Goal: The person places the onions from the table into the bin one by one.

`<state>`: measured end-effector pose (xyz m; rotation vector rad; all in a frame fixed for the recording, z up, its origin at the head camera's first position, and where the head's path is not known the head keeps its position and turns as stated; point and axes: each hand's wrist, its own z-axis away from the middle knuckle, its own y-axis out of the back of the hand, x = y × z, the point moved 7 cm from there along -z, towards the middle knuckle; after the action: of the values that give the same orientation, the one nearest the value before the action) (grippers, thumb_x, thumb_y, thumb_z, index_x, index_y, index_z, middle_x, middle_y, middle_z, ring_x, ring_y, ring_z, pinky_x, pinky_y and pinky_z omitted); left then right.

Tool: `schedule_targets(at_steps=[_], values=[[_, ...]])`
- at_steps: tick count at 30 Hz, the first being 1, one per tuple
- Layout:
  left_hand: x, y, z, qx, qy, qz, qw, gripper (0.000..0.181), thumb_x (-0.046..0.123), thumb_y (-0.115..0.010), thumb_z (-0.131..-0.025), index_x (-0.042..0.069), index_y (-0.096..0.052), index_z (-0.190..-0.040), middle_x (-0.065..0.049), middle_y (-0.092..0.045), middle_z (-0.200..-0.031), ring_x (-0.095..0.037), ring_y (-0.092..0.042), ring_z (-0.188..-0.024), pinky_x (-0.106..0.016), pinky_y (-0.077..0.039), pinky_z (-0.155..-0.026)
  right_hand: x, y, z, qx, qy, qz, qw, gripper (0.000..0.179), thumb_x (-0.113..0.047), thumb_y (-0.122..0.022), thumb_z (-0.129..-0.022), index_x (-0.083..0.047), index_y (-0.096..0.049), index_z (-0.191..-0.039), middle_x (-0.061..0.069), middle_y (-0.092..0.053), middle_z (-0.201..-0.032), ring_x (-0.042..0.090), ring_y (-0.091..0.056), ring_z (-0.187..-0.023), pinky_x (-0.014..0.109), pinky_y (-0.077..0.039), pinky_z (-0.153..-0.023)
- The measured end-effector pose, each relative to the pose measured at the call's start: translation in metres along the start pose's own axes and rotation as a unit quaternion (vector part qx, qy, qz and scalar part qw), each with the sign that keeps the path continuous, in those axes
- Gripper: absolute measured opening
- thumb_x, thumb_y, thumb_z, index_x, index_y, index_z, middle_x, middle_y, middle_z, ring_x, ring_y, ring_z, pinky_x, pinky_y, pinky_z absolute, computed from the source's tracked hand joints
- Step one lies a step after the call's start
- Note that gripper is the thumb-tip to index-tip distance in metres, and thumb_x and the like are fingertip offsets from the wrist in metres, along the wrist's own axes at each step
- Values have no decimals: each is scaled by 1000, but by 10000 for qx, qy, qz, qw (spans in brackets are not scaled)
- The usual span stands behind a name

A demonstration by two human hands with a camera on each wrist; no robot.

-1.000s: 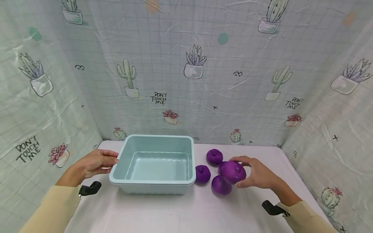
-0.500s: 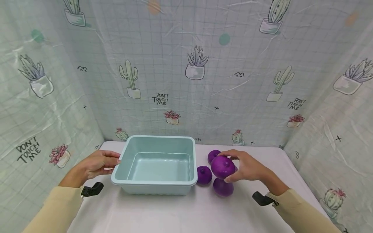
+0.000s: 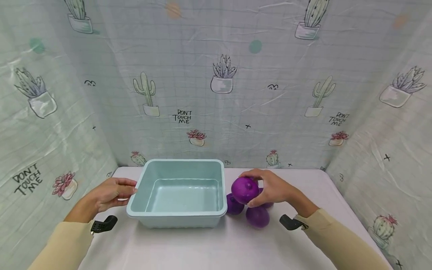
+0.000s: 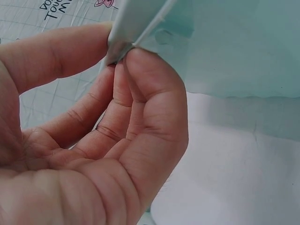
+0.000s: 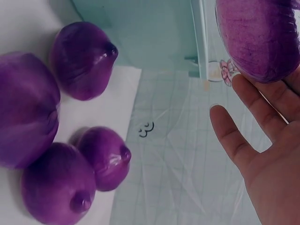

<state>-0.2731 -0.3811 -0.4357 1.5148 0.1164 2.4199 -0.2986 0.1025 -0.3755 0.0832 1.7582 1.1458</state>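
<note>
Above the white surface [image 3: 182, 249], a purple onion [image 3: 245, 190] is held up near the right rim of a pale blue bin [image 3: 177, 221]. Right hand [image 3: 275, 187] grasps it, fingers and thumb around its sides. Left hand [image 3: 109, 194] pinches the bin's left rim. Four more purple onions [image 5: 84, 61] sit clustered on the surface, right of the bin. Cactus-print sheeting [image 3: 222, 123] behind.

- Onions [image 3: 245, 190] are coloured deep purple.
- The tub [image 3: 177, 214] is tinted pale blue-green.
- The sheet [image 3: 189, 56] is printed — grey grid, potted cacti, black lettering.
- Sleeves [image 3: 64, 242] are coloured beige.
</note>
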Motion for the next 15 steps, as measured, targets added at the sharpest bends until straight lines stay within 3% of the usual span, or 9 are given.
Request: schedule_targets(at_steps=[9,15], values=[[-2,0,1,-95,20,75,9999,51,16,-77,-94,-4,-56,-136,2,-74,-102,-17,-71,-90,-34,-62,-82,-7,-8,-17,-157,44,-76,9998,78,-36,-95,-67,-24,-63,-138,0,-69,-128,22,-68,-110,33,-58,-87],[0,0,-3,-89,-13,-22,10000,50,16,-76,-95,-4,-56,-136,2,-73,-102,-18,-70,-90,-34,-62,-81,-12,-13,-27,-230,4,-239,9994,79,-37,-96,-67,-24,-63,-138,5,-68,-132,29,-68,-115,36,-59,-89]])
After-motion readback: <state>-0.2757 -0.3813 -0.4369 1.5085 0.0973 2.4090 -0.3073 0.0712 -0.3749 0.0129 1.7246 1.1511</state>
